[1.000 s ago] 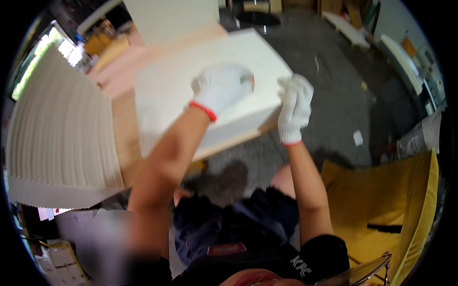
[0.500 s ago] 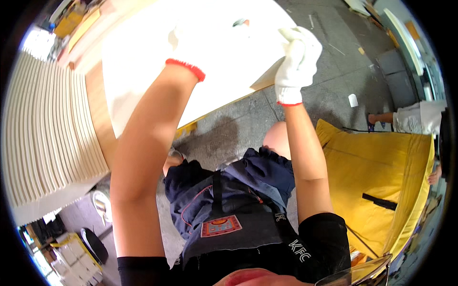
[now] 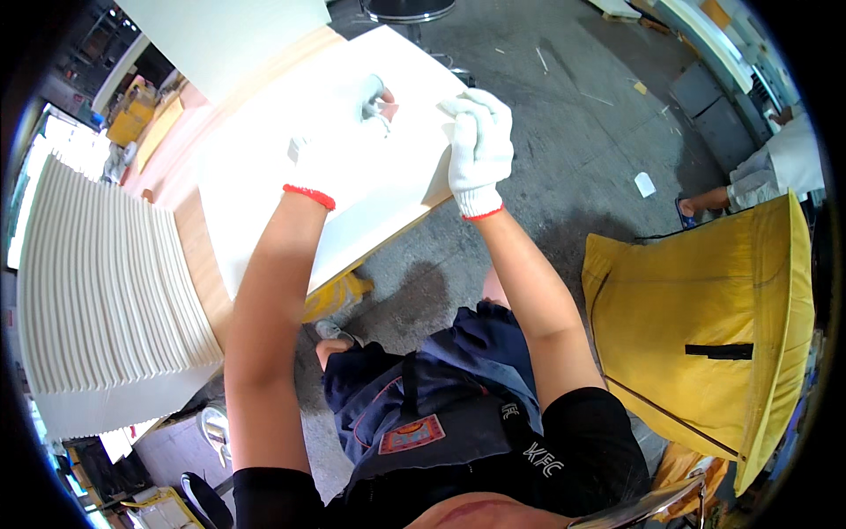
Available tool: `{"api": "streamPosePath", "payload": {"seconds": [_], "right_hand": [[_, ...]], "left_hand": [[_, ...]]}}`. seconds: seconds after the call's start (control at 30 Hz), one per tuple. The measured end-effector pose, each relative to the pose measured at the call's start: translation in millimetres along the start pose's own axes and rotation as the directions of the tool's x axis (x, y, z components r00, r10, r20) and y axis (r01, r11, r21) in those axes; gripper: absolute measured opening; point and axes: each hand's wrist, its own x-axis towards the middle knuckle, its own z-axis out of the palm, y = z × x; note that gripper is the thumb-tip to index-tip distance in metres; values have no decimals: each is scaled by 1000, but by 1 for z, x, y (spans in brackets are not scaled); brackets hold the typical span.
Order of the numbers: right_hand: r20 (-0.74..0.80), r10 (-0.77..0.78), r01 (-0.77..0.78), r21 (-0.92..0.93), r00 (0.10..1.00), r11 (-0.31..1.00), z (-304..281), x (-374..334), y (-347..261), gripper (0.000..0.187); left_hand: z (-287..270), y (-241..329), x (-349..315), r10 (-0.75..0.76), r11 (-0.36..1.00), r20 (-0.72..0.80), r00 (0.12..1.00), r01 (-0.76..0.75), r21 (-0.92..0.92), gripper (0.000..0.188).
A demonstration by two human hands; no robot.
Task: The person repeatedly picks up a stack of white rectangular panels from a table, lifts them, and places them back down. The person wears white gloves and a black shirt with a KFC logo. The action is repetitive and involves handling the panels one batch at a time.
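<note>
Left hand (image 3: 339,128): white knit glove, red cuff; over the top of the white board (image 3: 410,63), fingers bent; small pinkish patch (image 3: 389,111) at the fingertips, glare heavy; whether anything is pinched, cannot tell

Right hand (image 3: 481,141): matching glove, thin red hem; at the board's right edge, fingers side by side and bent, tips toward the top face; whether they grip the edge, cannot tell

Board: thick-sided, lying flat before the person, on a pale wood surface (image 3: 199,257)

Stack (image 3: 106,291): many white sheets, piled left of the board

Panel (image 3: 225,35): white, beyond the board

Stool (image 3: 408,8): dark seat, farther off

Cover (image 3: 687,295): yellow, black strip, at right

Scrap (image 3: 645,184): white, on the grey floor (image 3: 564,159)

Another person's leg (image 3: 708,201): sandalled, beyond the cover
</note>
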Motion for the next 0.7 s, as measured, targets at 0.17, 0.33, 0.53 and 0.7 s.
{"api": "streamPosePath", "payload": {"seconds": [0.17, 0.33, 0.53, 0.7], "right_hand": [[172, 251, -281, 179, 952, 943, -20, 8, -5, 36], [502, 587, -461, -364, 635, 809, -64, 63, -15, 62], [724, 117, 244, -373, 680, 895, -73, 95, -7, 45], [710, -88, 296, -174, 698, 939, -56, 113, -12, 43]], "left_hand": [[8, -6, 4, 247, 964, -107, 963, -233, 131, 29], [5, -7, 2, 217, 962, -76, 973, -200, 186, 29], [11, -8, 3, 239, 956, -92, 967, -218, 198, 28], [11, -1, 6, 177, 970, -62, 982, -164, 180, 26]]}}
